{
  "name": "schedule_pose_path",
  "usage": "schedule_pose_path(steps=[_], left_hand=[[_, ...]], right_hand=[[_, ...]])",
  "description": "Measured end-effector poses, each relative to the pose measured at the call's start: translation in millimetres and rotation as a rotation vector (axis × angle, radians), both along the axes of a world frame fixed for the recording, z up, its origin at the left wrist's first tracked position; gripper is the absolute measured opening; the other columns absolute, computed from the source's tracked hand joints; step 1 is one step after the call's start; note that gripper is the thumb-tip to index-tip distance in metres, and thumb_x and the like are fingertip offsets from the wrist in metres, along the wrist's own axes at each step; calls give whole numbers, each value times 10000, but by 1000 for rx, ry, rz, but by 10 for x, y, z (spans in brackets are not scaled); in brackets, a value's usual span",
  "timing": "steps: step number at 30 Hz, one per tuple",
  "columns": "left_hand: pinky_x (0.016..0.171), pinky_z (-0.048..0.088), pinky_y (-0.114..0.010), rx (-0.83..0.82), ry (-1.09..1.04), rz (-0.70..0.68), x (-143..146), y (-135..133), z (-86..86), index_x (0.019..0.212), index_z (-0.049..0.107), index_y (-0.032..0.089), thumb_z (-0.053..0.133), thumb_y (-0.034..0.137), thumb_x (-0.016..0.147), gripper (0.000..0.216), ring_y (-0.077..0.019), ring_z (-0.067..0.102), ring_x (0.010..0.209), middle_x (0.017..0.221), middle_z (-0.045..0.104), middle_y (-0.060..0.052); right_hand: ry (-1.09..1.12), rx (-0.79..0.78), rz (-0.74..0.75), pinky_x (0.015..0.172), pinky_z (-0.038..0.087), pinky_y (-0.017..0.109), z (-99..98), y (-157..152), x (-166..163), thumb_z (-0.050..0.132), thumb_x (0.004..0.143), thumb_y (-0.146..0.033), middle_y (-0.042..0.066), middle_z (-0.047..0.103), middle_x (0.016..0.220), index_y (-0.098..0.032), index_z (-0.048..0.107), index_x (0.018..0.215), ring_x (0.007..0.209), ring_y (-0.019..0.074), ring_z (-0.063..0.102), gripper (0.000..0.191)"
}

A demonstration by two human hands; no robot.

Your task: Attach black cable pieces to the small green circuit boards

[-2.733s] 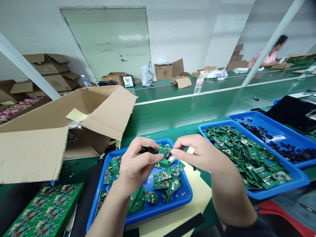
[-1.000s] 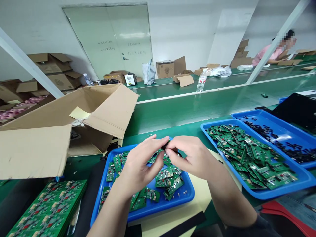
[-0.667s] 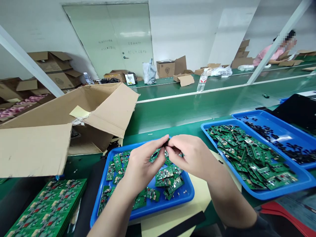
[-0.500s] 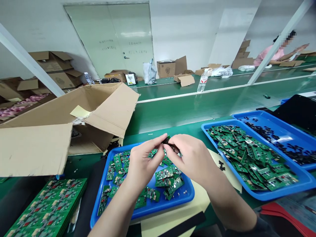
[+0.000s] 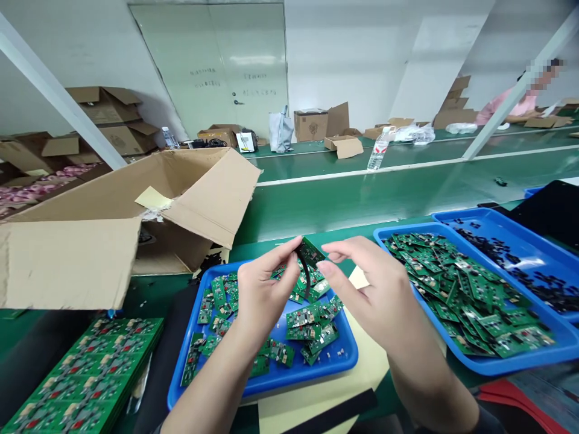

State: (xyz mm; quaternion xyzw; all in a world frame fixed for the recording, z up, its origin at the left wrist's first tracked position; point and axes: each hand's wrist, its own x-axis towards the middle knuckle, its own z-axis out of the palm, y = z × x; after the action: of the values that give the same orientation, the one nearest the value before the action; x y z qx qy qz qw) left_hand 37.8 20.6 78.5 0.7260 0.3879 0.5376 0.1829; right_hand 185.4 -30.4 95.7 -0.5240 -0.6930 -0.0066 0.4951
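Observation:
My left hand (image 5: 265, 295) pinches a small green circuit board (image 5: 311, 253) between thumb and fingers, with a black curved piece hanging from the board. It is held above a blue tray (image 5: 271, 377) of several loose green boards. My right hand (image 5: 368, 283) hovers just right of the board, fingers loosely curled and apart, holding nothing that I can see. Both hands are over the tray's far half.
A second blue tray (image 5: 511, 364) heaped with boards lies to the right, and a third blue tray (image 5: 493, 218) with small black parts lies behind it. An open cardboard box (image 5: 136, 211) stands at left, green board panels (image 5: 81, 377) at lower left. A person in pink (image 5: 511, 105) works far right.
My right hand has let go of the board and drawn slightly right. The left hand has lifted the board, whose black piece now hangs free.

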Motion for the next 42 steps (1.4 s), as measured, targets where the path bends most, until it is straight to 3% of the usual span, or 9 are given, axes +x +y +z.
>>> schedule_pose_path(steps=[7, 15, 26, 42], left_hand=[[721, 607, -234, 17, -9, -39, 32, -40, -14, 1007, 718, 197, 603, 116, 790, 258, -153, 726, 767, 922, 759, -11], [729, 608, -240, -37, -31, -83, 15, -37, 4, 1027, 713, 191, 596, 135, 804, 259, -169, 726, 794, 953, 752, -18], [738, 600, -226, -93, -50, -122, 26, -52, 27, 999, 721, 183, 608, 128, 790, 244, -168, 725, 797, 935, 757, -17], [685, 592, -250, 118, 208, -108, -27, 23, 26, 949, 715, 186, 594, 156, 808, 188, -173, 716, 743, 864, 759, -41]], right_hand=[[-64, -58, 42, 714, 469, 341, -103, 171, -71, 523, 881, -213, 72, 636, 799, -156, 621, 818, 787, 210, 586, 129], [11, -112, 89, 727, 461, 335, -110, 193, -72, 526, 839, -153, 49, 607, 811, -184, 578, 798, 808, 201, 566, 74], [88, -171, 117, 674, 437, 294, -105, 232, -40, 487, 790, -128, 13, 579, 733, -204, 514, 707, 726, 168, 559, 116], [6, -229, 130, 589, 454, 258, -114, 239, -21, 471, 826, -147, 11, 608, 709, -199, 529, 717, 641, 147, 590, 133]])
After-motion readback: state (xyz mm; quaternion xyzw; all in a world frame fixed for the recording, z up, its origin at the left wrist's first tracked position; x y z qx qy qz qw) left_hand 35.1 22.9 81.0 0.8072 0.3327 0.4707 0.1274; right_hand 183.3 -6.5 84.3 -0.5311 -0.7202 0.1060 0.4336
